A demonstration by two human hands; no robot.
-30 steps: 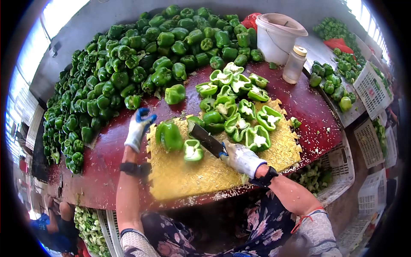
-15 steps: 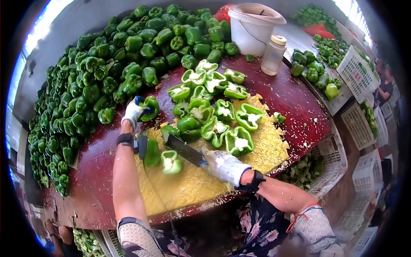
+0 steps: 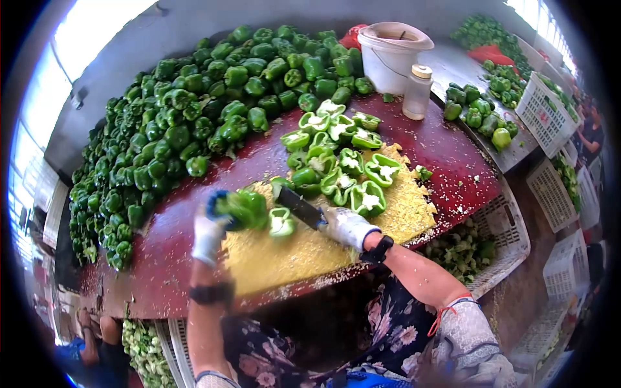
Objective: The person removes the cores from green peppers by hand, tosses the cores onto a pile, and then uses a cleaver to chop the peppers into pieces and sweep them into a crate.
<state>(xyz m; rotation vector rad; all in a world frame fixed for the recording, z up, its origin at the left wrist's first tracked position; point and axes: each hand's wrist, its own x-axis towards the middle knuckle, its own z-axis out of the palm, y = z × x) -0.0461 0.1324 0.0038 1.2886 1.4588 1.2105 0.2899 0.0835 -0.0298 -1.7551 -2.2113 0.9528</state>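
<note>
My left hand (image 3: 209, 234), in a white glove with blue fingertips, is closed around a green bell pepper (image 3: 244, 208) over the left part of a yellow mat (image 3: 284, 262); motion blurs both. My right hand (image 3: 348, 226), also gloved, grips a wide-bladed knife (image 3: 299, 208) whose blade points up and left. Between the held pepper and the knife, a cut pepper half (image 3: 281, 222) shows its pale core. Beyond the blade lie several halved peppers (image 3: 350, 161), many cut side up. The knife tip is close to a green pepper piece.
A large heap of whole peppers (image 3: 184, 123) covers the back left of the red table (image 3: 453, 174). At the back stand a white bucket (image 3: 388, 61) and a lidded jar (image 3: 417, 94). A crate (image 3: 511, 242) of green scraps sits below the right edge. Another person (image 3: 97, 343) is at lower left.
My left hand has drawn a pepper from beside the heap toward me, over the mat's left side. My right hand still holds the knife in nearly the same place. The view has shifted slightly.
</note>
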